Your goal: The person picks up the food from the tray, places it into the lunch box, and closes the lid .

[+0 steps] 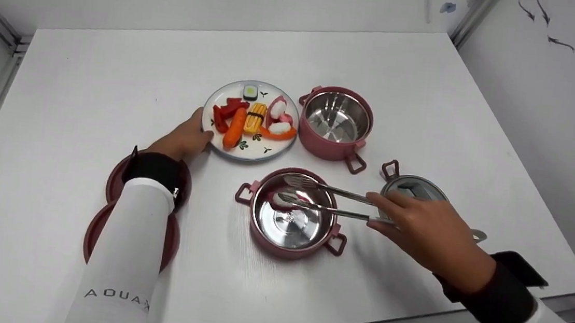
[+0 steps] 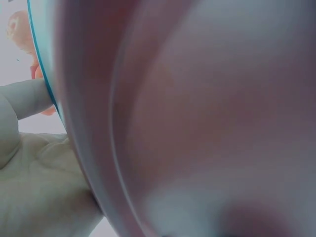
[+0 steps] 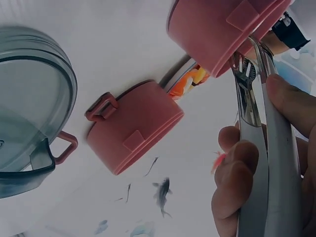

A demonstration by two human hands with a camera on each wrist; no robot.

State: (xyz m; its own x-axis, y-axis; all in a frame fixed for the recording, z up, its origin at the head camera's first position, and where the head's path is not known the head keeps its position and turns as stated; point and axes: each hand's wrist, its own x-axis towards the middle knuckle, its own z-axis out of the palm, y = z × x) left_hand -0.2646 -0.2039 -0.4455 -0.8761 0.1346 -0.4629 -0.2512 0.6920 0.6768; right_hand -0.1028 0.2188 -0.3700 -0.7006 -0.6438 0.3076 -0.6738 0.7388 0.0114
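My left hand (image 1: 186, 134) grips the left edge of a round plate (image 1: 214, 103), thumb at the rim. Toy food lies on the plate: an orange sausage-shaped piece (image 1: 235, 128), a yellow piece with a dark band (image 1: 252, 122), red pieces (image 1: 229, 108), a small green-centred roll (image 1: 250, 92) and white-topped sushi pieces (image 1: 280, 128). Metal tongs (image 1: 343, 212) are in my right hand (image 1: 427, 231), their tips spread over the near pink pot (image 1: 279, 252). Inside that pot, a red-and-white toy piece (image 1: 280, 201) shows beneath the tips.
Another pink pot (image 1: 322, 146), with a shiny inside, stands right of the plate. A clear glass vessel (image 3: 34, 103) with pink handles is at the right, partly behind my right hand. Two dark red round pieces (image 1: 114, 185) lie under my left forearm.
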